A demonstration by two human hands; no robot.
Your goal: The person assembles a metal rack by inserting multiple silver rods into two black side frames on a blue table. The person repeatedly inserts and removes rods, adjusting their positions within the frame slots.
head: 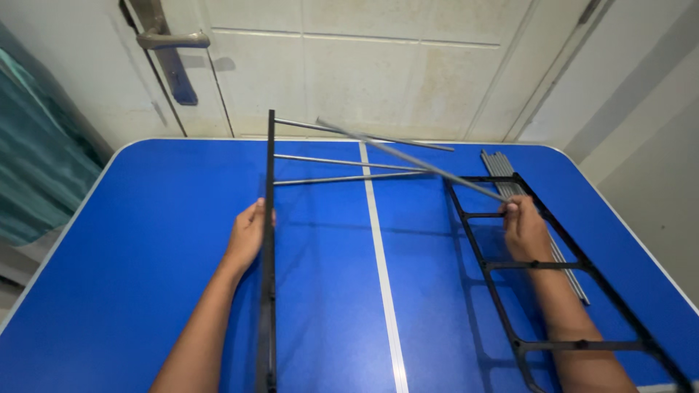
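The left hand [247, 234] was closed around the upright black metal side frame [269, 240], which stood on its edge on the blue table with a white centre stripe [145, 240], running from six o'clock up toward twelve. Three thin grey metal rods [342, 160] stuck out of that frame toward three o'clock, near its far end. The right hand [523, 231] gripped the near end of a fourth long grey metal rod [408, 159], which slanted up and away toward eleven o'clock, crossing over the fitted rods in the head view.

A second black ladder-shaped metal frame [568, 306] lay flat at about four o'clock, under the right forearm, with a bundle of spare grey rods [499, 164] just beside it at two o'clock.

The risks looked plain enough. The upright frame rested on a narrow edge and was steadied by one hand only; a sideways push from the rod could have tipped it. The long rod was held at one end, so its far tip might have wavered and knocked the fitted rods. The forearm could also have nudged the flat frame into the loose rods and sent them rolling.
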